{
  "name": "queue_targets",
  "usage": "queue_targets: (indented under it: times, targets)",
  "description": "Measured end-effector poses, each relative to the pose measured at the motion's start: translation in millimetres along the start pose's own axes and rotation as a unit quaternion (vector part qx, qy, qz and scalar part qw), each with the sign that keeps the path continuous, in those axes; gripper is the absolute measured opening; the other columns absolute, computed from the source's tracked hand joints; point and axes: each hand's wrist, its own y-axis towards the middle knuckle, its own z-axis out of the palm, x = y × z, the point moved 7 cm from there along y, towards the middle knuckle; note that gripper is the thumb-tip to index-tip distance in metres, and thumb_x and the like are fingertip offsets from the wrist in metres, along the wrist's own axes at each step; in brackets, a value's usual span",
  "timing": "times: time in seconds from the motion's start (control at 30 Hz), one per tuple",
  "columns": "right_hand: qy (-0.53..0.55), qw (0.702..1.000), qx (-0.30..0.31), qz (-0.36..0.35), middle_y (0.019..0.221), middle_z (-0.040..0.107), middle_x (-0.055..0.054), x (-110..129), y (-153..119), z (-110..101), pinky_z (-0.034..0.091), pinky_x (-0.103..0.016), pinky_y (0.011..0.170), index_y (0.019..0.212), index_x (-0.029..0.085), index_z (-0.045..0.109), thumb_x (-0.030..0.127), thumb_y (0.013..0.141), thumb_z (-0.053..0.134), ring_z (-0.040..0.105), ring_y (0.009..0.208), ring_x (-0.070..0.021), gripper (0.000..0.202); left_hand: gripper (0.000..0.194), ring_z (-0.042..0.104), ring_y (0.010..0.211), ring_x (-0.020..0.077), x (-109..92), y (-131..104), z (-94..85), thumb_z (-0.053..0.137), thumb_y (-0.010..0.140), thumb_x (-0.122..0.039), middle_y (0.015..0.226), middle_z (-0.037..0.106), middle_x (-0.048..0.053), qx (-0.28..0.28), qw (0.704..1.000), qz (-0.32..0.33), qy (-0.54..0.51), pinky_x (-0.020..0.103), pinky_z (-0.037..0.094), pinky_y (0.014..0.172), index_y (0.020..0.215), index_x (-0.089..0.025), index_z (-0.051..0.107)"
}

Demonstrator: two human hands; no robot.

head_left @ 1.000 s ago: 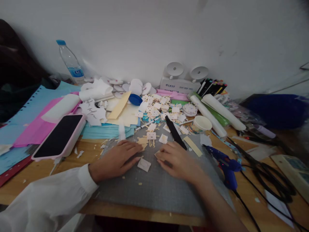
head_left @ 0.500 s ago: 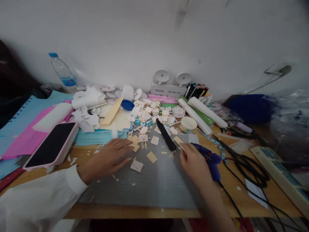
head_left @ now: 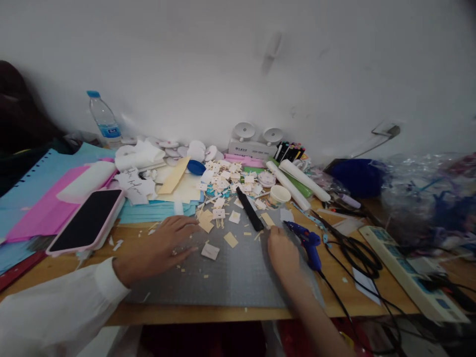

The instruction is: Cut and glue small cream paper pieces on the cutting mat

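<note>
My left hand (head_left: 163,250) hovers over the left side of the grey cutting mat (head_left: 238,287), its fingers apart and nothing in them. Below its fingertips are cream card pieces (head_left: 206,221) and a small pale square (head_left: 210,251). At the mat's right side, my right hand (head_left: 283,253) has its fingers curled together; whatever they may hold is hidden. Just beyond those fingertips lies a cream rectangle (head_left: 267,219). A long black tool (head_left: 250,209), perhaps a utility knife, rests between the hands. Right of my right hand lies a blue glue gun (head_left: 308,244).
Small card figures (head_left: 225,176) are heaped behind the mat, with a paper cup (head_left: 278,195) beside them. A phone (head_left: 89,220) lies left. Black scissors (head_left: 357,250), cables and a power strip (head_left: 405,270) occupy the right side. A bottle (head_left: 104,119) stands by the wall.
The view has turned slightly right. My right hand has drawn back a little from the cream rectangle, and its fingers are curled tighter. My left hand stays spread in nearly the same place.
</note>
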Motion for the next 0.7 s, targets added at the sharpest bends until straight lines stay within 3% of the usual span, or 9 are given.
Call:
queue_targets:
  times: [0.23, 0.4, 0.57, 0.7]
  targets:
    - [-0.012, 1.0, -0.026, -0.007, 0.09, 0.069, -0.015, -4, -4, 1, 0.049, -0.027, 0.05, 0.093, 0.015, 0.057, 0.0, 0.088, 0.039, 0.071, 0.064, -0.0218, 0.023, 0.038, 0.051, 0.119, 0.0256, -5, 1, 24.0, 0.059, 0.09, -0.03, 0.126, 0.058, 0.008, 0.011, 0.999, 0.01, -0.047, 0.043, 0.04, 0.101, 0.127, -0.024, 0.053]
    - [0.014, 0.998, -0.064, 0.012, 0.097, 0.07, -0.017, -17, -7, -4, 0.05, -0.031, 0.055, 0.107, 0.012, 0.056, 0.008, 0.092, 0.035, 0.072, 0.077, -0.026, 0.026, 0.033, 0.052, 0.114, 0.025, -6, 15, 43.2, 0.062, 0.089, -0.03, 0.117, 0.062, 0.008, 0.023, 0.998, 0.026, -0.06, 0.042, 0.04, 0.099, 0.121, -0.023, 0.057]
    - [0.044, 0.994, -0.094, 0.018, 0.099, 0.072, -0.017, -24, -12, -15, 0.05, -0.033, 0.06, 0.121, 0.01, 0.051, 0.018, 0.096, 0.033, 0.072, 0.079, -0.0265, 0.032, 0.026, 0.054, 0.104, 0.0237, -2, 23, 48.3, 0.059, 0.09, -0.033, 0.104, 0.064, 0.007, 0.026, 0.998, 0.032, -0.055, 0.039, 0.041, 0.094, 0.114, -0.023, 0.061]
    - [0.111, 0.982, -0.15, 0.013, 0.098, 0.074, -0.014, -28, -17, -29, 0.05, -0.033, 0.062, 0.121, 0.012, 0.054, 0.027, 0.096, 0.034, 0.072, 0.082, -0.027, 0.036, 0.025, 0.053, 0.104, 0.026, 7, 32, 51.0, 0.055, 0.092, -0.031, 0.104, 0.064, 0.009, 0.001, 0.999, 0.002, -0.043, 0.045, 0.039, 0.096, 0.114, -0.02, 0.061]
